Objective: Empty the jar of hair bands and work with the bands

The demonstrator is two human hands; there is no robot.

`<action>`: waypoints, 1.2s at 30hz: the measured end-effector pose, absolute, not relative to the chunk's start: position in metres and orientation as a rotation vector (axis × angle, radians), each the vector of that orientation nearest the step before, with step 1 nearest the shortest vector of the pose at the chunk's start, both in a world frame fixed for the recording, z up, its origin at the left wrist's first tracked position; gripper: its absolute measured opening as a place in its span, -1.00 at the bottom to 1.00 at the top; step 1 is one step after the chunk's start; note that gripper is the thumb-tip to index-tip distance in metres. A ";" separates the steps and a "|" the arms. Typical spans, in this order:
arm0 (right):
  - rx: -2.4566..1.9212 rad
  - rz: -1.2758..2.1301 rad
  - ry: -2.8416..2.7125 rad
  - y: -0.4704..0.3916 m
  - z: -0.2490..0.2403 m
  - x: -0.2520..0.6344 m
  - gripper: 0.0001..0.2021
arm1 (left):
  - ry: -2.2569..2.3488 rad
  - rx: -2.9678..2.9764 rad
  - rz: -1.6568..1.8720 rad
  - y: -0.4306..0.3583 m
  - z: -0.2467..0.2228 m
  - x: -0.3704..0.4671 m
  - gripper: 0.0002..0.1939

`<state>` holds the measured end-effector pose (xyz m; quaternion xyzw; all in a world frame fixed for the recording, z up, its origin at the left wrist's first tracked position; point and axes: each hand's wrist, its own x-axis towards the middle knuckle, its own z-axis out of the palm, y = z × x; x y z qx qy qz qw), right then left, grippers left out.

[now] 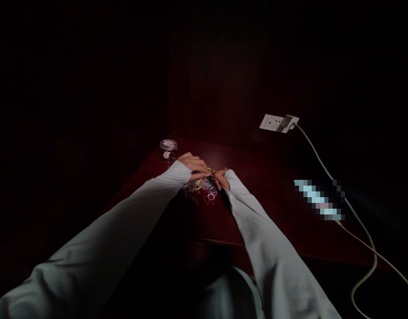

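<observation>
A loose pile of small coloured hair ties (pixel 204 189), in purple, yellow, green and pink, lies on the dark red table. Over the pile's left and far side reaches my left hand (pixel 194 165), palm down, its fingers bent together toward the right. My right hand (pixel 220 178) meets it at the pile's right edge with curled fingers. The two sets of fingertips come together just above the hair ties. What they pinch is too small and dim to make out. A clear jar (pixel 168 151) with a round patterned lid stands just beyond my left wrist.
The reddish table (pixel 270 208) extends to the right. A pixelated bright object (pixel 318 199) lies there with a pale cable (pixel 366 241) at its near end. Behind, a white wall socket (pixel 273 123) holds a plugged-in charger (pixel 290 123). Surroundings are very dark.
</observation>
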<state>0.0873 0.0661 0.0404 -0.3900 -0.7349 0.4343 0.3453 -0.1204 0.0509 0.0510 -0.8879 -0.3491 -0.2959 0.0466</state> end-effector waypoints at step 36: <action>-1.018 1.167 -1.784 0.069 0.045 0.087 -0.36 | -1.172 -2.842 -1.310 0.062 0.039 -0.114 -0.74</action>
